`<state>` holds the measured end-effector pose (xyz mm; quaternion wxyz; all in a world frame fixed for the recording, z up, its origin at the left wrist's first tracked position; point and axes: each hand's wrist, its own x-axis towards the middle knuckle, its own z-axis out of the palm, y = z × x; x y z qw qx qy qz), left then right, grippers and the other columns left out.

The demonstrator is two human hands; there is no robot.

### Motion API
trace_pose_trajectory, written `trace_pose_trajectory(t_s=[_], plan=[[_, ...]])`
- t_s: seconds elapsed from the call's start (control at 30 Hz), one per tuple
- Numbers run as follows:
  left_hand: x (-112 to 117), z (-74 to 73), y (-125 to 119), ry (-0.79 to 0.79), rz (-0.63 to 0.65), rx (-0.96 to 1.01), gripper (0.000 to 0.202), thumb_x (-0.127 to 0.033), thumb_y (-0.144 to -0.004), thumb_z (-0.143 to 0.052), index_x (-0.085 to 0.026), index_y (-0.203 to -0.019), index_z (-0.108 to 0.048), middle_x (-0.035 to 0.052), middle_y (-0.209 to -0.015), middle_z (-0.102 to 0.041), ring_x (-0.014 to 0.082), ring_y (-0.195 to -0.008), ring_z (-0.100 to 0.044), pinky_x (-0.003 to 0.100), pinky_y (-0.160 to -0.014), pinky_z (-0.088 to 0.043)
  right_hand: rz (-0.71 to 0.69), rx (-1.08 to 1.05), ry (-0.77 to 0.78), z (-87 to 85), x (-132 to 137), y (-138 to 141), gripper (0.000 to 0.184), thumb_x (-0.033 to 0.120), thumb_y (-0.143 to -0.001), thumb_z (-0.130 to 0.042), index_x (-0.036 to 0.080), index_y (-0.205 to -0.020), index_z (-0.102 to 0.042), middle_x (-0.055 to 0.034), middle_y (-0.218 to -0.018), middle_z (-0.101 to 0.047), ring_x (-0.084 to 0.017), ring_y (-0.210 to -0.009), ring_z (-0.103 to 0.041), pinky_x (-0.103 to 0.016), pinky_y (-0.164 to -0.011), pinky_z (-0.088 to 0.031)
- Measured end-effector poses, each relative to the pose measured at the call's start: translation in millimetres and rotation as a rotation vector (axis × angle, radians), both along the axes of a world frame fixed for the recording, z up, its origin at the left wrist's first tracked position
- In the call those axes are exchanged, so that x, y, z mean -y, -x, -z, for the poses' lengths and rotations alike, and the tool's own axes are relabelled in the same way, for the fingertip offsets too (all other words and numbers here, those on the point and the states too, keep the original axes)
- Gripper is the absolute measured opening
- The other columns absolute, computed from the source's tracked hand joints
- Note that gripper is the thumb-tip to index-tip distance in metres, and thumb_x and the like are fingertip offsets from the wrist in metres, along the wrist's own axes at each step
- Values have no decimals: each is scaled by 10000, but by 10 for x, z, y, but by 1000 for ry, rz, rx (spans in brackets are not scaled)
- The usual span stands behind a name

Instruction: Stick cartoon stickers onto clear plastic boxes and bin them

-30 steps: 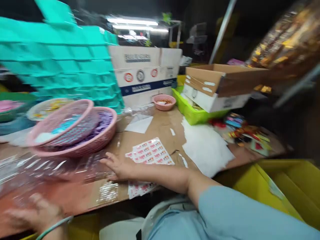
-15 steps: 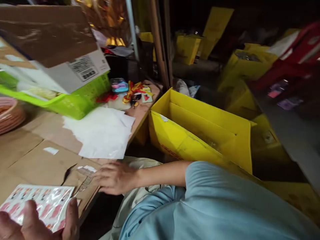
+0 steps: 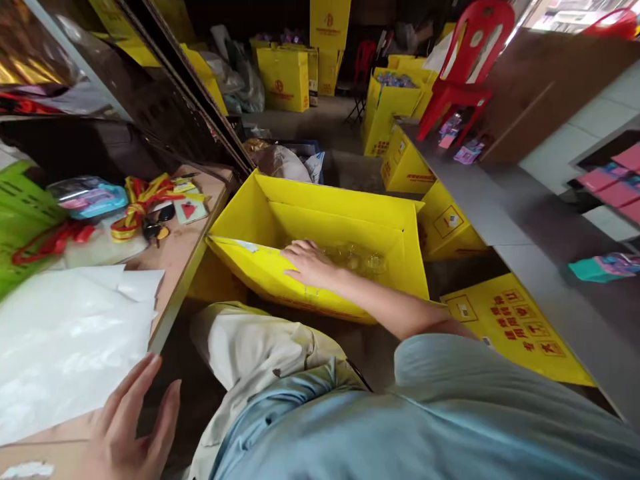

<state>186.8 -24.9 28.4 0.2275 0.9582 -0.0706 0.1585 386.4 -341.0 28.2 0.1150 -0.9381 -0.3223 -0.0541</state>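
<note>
My right hand (image 3: pixel 311 262) reaches over the near wall of an open yellow box (image 3: pixel 320 300). Its fingers are loosely extended, with nothing visible in them; the fingertips lie partly behind the hand. Inside the box, just beyond the hand, are several clear, rounded plastic pieces (image 3: pixel 357 259). My left hand (image 3: pixel 133 423) hovers at the table's edge with fingers apart, holding nothing. White paper sheets (image 3: pixel 75 340) lie close to that hand on the table.
Red-and-yellow ribbon (image 3: pixel 137 207) and a blue-pink packet (image 3: pixel 90 197) sit at the table's far end, beside a green basket (image 3: pixel 25 223). On the right runs a grey bench (image 3: pixel 520 247) carrying a red chair (image 3: pixel 463 63) and small packaged items. More yellow boxes (image 3: pixel 284 80) stand behind.
The view has swung right. My right hand has moved from the table's edge to the yellow box. My left hand now shows near the white sheets; the sticker sheet is out of view.
</note>
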Motion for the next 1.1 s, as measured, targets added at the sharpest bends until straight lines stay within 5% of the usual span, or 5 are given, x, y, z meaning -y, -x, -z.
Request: trace_pose_trajectory(t_s=[0.13, 0.27, 0.37, 0.83, 1.1], plan=[[114, -42, -349, -121, 50, -44, 547, -325, -889, -541, -296, -1418, -404, 71, -1319, -579, 287, -1035, -652, 405, -850, -565, 89, -238, 290, -112, 582, -566, 468, 365, -906, -561, 159, -1322, -500, -124, -1285, -589, -273, -1186, -523, -398, -995, -398], [238, -55, -649, -174, 225, -32, 537, -316, -883, -557, -257, -1400, -426, 75, -1294, -600, 255, -1023, -663, 373, -931, -525, 222, -419, 408, -76, 1009, -1074, 448, 368, -864, -605, 126, -1240, -578, -181, -1212, -624, -339, -1107, -588, -417, -874, -462], [325, -82, -832, -200, 300, -38, 520, -341, -888, -543, -243, -1387, -436, 80, -1276, -608, 252, -1033, -659, 368, -947, -512, 211, -547, 427, 77, 1127, -1304, 470, 415, -853, -610, 174, -1254, -579, -141, -1236, -625, -308, -1072, -613, -357, -802, -483], [728, -133, -1614, -238, 468, -155, 414, -352, -896, -504, -253, -1296, -532, 78, -1277, -628, 258, -1123, -626, 401, -964, -518, 269, -839, 415, 843, 1508, -1452, 516, 438, -822, -659, 186, -1268, -594, -122, -1301, -597, -280, -1082, -617, -337, -830, -484], [1104, -331, -2684, -214, 625, -209, 440, -430, -926, -441, -185, -1269, -568, 71, -1331, -587, 248, -1195, -570, 412, -1030, -451, 291, -939, 363, 1299, 1338, -1604, 568, 498, -793, -682, 207, -1270, -584, -107, -1287, -602, -274, -1101, -601, -345, -886, -464]])
